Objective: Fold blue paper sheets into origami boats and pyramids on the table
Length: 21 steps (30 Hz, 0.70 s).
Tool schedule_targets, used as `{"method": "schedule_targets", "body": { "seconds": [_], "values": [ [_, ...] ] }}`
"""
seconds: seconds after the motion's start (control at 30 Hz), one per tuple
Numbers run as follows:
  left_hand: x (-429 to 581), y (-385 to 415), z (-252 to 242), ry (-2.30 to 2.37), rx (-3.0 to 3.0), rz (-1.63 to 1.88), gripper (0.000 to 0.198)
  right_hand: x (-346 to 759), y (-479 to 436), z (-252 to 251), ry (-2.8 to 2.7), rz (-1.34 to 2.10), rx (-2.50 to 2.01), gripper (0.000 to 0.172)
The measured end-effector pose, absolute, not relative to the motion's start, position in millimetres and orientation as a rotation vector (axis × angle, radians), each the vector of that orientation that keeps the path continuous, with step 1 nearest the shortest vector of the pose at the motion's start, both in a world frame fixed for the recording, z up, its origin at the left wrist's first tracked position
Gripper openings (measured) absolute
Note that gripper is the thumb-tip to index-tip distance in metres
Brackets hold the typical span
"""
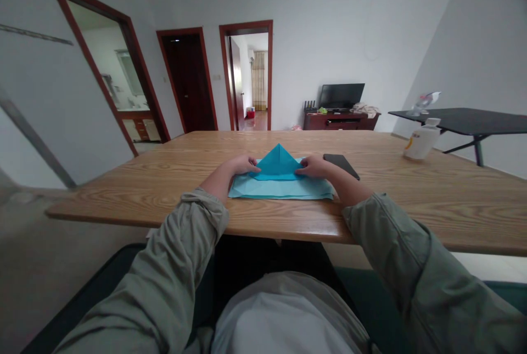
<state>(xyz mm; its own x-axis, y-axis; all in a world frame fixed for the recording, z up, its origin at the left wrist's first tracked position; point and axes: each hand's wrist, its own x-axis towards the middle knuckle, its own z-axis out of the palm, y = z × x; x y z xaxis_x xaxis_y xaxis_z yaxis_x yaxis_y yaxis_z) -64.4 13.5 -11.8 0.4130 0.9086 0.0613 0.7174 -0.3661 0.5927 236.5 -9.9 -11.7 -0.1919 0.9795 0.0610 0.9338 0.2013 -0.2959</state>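
Note:
A sheet of bright blue paper (279, 163), folded into a triangle with a strip along its lower edge, points away from me. A vertical crease runs down from its peak. Under it lie several pale blue sheets (280, 190) on the wooden table. My left hand (244, 164) pinches the left corner of the folded paper between thumb and fingers. At the opposite corner, my right hand (313, 167) grips the paper the same way. The undersides of both corners are hidden by my fingers.
A dark flat tablet-like object (341, 166) lies just beyond my right forearm. Farther right stands a white bottle (422, 140) on the wooden table (135, 192). Behind it is a black table (473, 119); a television (341, 96) stands by the far wall.

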Motion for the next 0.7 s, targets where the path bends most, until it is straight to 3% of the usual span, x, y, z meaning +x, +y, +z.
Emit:
{"method": "schedule_targets", "body": {
  "seconds": [0.13, 0.7],
  "values": [
    [-72.1, 14.3, -10.2, 1.325, 2.051, 0.627, 0.036, 235.5, -20.3, -4.6, -2.175, 0.314, -1.774, 0.024],
    [-77.0, 35.0, -18.2, 1.35, 2.115, 0.92, 0.024, 236.5, -19.1, -1.5, -2.03, 0.353, -1.475, 0.03]
  ]
}}
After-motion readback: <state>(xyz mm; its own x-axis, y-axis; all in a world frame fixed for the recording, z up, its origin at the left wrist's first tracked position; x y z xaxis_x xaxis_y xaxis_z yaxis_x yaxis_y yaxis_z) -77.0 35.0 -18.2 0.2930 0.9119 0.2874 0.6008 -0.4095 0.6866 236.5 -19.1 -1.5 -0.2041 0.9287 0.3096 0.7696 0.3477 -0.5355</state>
